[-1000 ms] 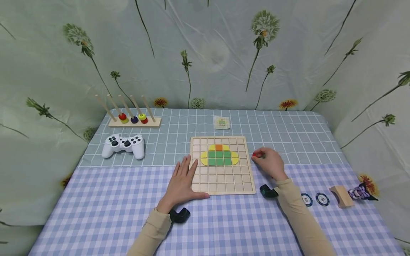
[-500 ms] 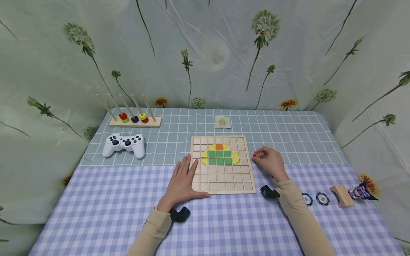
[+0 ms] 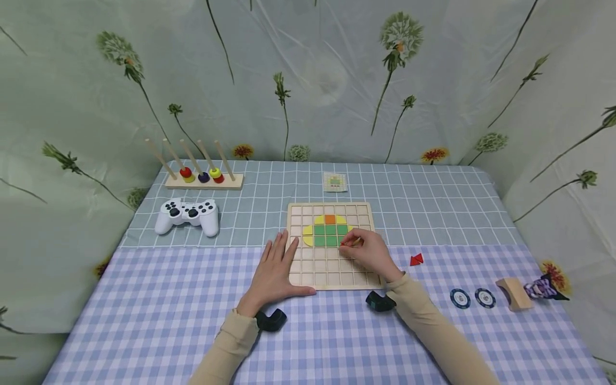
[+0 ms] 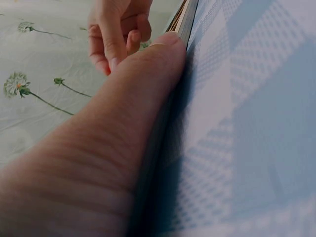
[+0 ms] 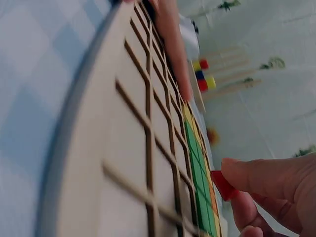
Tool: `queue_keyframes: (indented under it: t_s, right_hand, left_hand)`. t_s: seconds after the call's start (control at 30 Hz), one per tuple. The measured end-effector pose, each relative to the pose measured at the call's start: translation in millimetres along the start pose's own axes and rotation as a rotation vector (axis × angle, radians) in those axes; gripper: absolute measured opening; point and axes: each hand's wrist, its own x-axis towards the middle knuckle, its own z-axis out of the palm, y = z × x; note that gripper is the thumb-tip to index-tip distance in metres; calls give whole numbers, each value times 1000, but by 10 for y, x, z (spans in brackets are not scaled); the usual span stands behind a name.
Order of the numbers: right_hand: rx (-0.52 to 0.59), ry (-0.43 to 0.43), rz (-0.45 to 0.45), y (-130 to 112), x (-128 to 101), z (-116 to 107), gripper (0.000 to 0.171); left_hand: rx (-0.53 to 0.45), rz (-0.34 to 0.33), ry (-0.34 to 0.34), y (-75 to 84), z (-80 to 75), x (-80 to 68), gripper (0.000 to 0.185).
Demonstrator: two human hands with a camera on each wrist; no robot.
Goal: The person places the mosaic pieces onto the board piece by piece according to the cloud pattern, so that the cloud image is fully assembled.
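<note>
Pinching a red piece (image 5: 223, 184), right-hand fingers (image 5: 256, 174) hover over the board (image 3: 332, 272).

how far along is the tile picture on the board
Already laid on the wooden grid board: one orange tile, a block of green tiles and yellow curved pieces at the sides. In hand: the right hand pinches a red piece just below the green block while the left hand steadies the board's edge. Left: two red pieces lie on the cloth.

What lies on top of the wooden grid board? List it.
On the wooden grid board: green, yellow and orange tiles, the left hand at its edge, the right hand pinching a red piece. Cells beneath the hands are hidden.
</note>
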Motion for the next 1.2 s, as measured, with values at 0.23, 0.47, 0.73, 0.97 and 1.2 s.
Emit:
queue_keyframes:
  t_s: [0.23,0.47,0.73,0.97,1.2]
  right_hand:
    - [-70,-73,-18,-168,32,214,8]
    - [-129,-105,-76,-231,77,342,4]
    - [-233,-69,-93,-229,87,398,5]
    - [-284,-42,-102,-220,62,407,8]
    - [-240,-44,-90,-185,-5,322,7]
  left_hand:
    - [13,-18,-14,-5,-6,-1,124]
    - [3,-15,-14,0,-1,-5,124]
    - [19,-15,-17,-3,8,1,124]
    - [12,-16,-16,-2,9,2,124]
    - [16,-21,-17,-7,18,4,125]
